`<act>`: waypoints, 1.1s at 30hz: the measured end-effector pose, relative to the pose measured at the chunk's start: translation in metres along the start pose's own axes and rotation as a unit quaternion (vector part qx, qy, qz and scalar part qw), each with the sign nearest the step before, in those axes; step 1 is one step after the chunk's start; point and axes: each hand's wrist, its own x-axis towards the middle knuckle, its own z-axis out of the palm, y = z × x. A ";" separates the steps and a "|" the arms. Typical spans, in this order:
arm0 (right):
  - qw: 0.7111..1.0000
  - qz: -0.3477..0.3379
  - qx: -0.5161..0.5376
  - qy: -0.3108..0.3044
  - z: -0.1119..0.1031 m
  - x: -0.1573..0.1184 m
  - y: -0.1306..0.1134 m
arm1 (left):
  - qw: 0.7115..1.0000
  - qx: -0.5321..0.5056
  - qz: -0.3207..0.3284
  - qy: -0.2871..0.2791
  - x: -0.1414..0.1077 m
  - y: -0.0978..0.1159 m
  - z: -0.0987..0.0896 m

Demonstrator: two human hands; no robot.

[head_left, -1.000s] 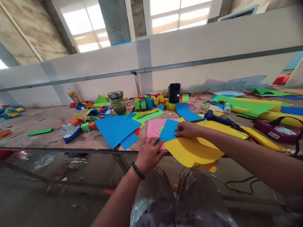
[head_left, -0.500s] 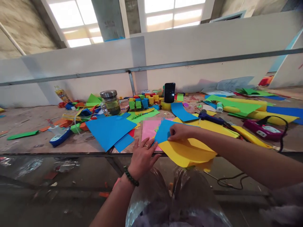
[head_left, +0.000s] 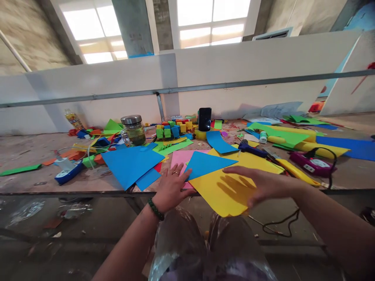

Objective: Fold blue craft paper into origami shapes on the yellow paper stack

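My left hand (head_left: 173,188) lies with its fingers spread on the pink sheet (head_left: 179,158), its fingertips at the left corner of a blue triangular piece (head_left: 208,164). That piece rests partly over the pink sheet and partly over a large yellow sheet (head_left: 218,195). Above the yellow sheet's right part hovers my right hand (head_left: 260,183), fingers apart and holding nothing, its shadow falling on the yellow. The front edge of the yellow sheet hangs past the table edge. Left of my left hand is a larger blue sheet (head_left: 131,162).
Behind stand a lidded glass mug (head_left: 134,132), a phone (head_left: 204,119) and colourful foam blocks (head_left: 175,129). On the right lie a blue glue gun (head_left: 252,149), a yellow-handled tool (head_left: 297,171) and a purple device (head_left: 312,164). A blue device (head_left: 68,173) is at left.
My right hand has let go of the blue piece and moved right, opening over the yellow sheet. The blue piece now lies flatter. My left hand stays on the sheets.
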 end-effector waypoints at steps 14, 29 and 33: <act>0.909 -0.148 -0.266 0.285 0.058 -0.029 0.019 | 0.999 0.000 0.036 0.021 -0.014 -0.023 0.005; 0.955 -0.008 -0.284 0.086 0.059 0.100 -0.067 | 0.888 0.126 -0.167 0.411 -0.030 -0.029 -0.085; 0.961 -0.011 -0.259 0.096 0.062 0.110 -0.067 | 0.861 0.170 -0.189 0.441 -0.048 -0.024 -0.104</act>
